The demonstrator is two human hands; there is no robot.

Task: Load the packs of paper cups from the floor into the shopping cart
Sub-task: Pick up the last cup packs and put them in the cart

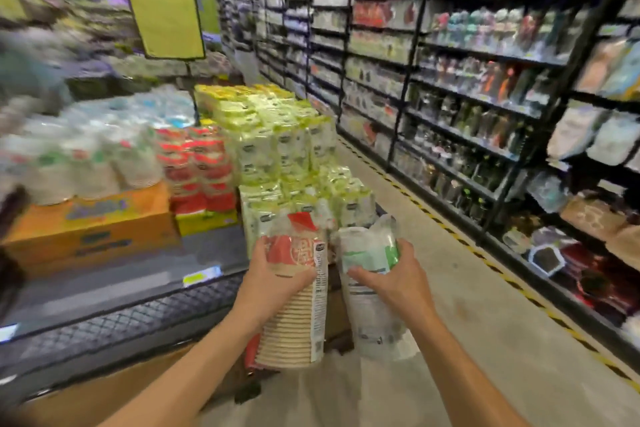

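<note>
My left hand (277, 274) grips a red-and-white pack of paper cups (298, 315), a tall stack in clear wrap held upright in front of me. My right hand (391, 274) grips a second pack of paper cups (370, 308) with a green-and-white label, held beside the first. Both packs hang in the air above the floor, nearly touching each other. No shopping cart shows clearly in this view.
A low display platform (121, 288) on the left carries stacked green packs (284, 135), red packs (197, 163) and orange boxes (90, 229). Black shelving (467, 97) full of goods lines the right side. The aisle floor (485, 315) runs ahead between them.
</note>
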